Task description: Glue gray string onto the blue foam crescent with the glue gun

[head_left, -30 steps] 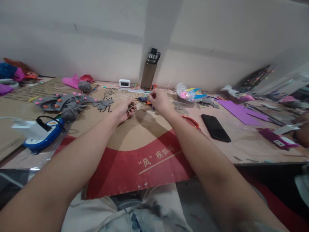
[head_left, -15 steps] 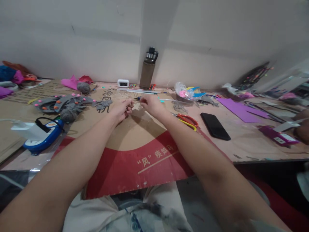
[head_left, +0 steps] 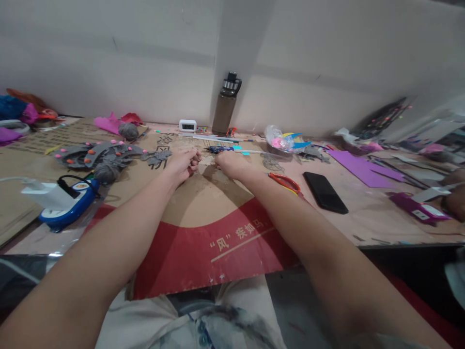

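Both hands are over the cardboard sheet (head_left: 203, 198) with its red printed front. My left hand (head_left: 184, 164) is closed, its fingertips pinched together; what they hold is too small to make out. To its right, my right hand (head_left: 229, 163) is closed too, knuckles up, and its fingertips are mostly hidden. A narrow gap separates the two hands. Just behind my right hand lies a dark blue tool or pen (head_left: 220, 150). Red-handled scissors (head_left: 285, 182) rest on the sheet beside my right forearm, partly covered by it.
A bottle (head_left: 225, 106) and a small white clock (head_left: 188, 126) stand by the wall. Grey felt pieces (head_left: 98, 154) with colored dots and a blue power strip (head_left: 69, 208) are at left. At right are a black phone (head_left: 324, 192), purple sheet (head_left: 359, 167) and another person's hand (head_left: 456, 198).
My right hand has lowered and turned slightly, uncovering the dark blue item behind it. My left hand keeps its pinch. The whole view has shifted slightly.
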Tool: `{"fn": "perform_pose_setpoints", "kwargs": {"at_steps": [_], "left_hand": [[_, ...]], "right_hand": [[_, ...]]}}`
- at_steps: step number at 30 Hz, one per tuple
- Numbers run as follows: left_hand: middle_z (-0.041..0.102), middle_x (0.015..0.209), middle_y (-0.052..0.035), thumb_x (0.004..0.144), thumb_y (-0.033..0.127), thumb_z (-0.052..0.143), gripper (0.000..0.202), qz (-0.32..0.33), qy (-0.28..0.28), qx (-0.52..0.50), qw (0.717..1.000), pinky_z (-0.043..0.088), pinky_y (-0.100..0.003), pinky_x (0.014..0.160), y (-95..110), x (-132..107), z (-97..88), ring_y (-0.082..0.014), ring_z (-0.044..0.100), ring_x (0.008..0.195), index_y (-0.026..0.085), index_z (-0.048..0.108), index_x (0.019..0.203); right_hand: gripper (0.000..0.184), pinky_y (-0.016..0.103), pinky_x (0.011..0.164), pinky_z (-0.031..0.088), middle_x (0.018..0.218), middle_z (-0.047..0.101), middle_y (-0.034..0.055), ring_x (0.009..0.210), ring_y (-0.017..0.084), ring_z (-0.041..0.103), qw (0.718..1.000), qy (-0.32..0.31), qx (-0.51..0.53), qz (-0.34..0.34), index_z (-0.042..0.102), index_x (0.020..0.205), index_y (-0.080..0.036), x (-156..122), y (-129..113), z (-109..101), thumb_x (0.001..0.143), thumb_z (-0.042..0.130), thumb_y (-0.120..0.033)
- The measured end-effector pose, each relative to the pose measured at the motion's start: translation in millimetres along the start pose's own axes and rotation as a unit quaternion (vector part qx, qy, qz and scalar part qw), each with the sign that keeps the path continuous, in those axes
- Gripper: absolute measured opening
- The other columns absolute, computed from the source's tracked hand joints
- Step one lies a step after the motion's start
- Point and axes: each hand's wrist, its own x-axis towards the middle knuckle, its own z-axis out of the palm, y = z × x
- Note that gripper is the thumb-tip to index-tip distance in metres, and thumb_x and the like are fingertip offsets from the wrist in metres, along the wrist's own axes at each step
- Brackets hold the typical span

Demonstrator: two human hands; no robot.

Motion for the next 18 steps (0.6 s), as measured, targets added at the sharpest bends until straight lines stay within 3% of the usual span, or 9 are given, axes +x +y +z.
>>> {"fn": "perform_pose_setpoints", "kwargs": {"at_steps": [4, 9, 14, 18], "left_hand": [[0.051, 0.056, -0.0013, 0.087, 0.01, 0.045, 0.022, 0.005, -0.004, 0.007, 1.0, 0.023, -0.013, 0.035, 0.7, -3.0, 1.8, -0.0017, 0.034, 0.038, 0.011, 0.053, 0.066], [0.052, 0.057, -0.0019, 0.085, 0.01, 0.049, 0.019, -0.005, 0.011, 0.001, 1.0, 0.024, -0.013, 0.035, 2.1, -1.7, 0.0, -0.0021, 0.035, 0.038, 0.012, 0.054, 0.066], [0.05, 0.055, -0.0013, 0.084, 0.009, 0.05, 0.02, -0.009, 0.013, 0.009, 1.0, 0.024, -0.012, 0.034, 1.5, -1.3, 0.2, -0.0018, 0.034, 0.038, 0.012, 0.054, 0.065], [0.05, 0.055, -0.0012, 0.084, 0.008, 0.048, 0.021, -0.012, 0.016, 0.018, 1.0, 0.024, -0.012, 0.034, 0.0, -2.6, 2.9, -0.0017, 0.034, 0.038, 0.012, 0.054, 0.064]], "right_hand": [[0.024, 0.029, 0.078, 0.046, 0.101, 0.068, 0.0189, 0.093, 0.024, 0.064, 1.0, 0.012, 0.003, 0.011, 0.07, 0.096, -0.011, 0.1, 2.0, 0.8, 0.083, 0.05, -0.014], [0.02, 0.024, 0.067, 0.045, 0.089, 0.071, 0.0096, 0.081, 0.019, 0.064, 0.999, -0.01, 0.048, 0.022, 0.07, 0.09, -0.017, -4.0, 10.3, -3.5, 0.084, 0.052, -0.021], [0.024, 0.027, 0.078, 0.044, 0.097, 0.069, 0.0173, 0.091, 0.022, 0.064, 1.0, 0.0, -0.003, -0.013, 0.07, 0.092, -0.011, -3.9, 4.9, 0.3, 0.085, 0.047, -0.01], [0.03, 0.028, 0.085, 0.043, 0.103, 0.067, 0.0178, 0.1, 0.023, 0.061, 0.998, 0.022, -0.024, -0.044, 0.067, 0.099, -0.009, -4.3, -3.5, 9.6, 0.085, 0.041, -0.004]]}}
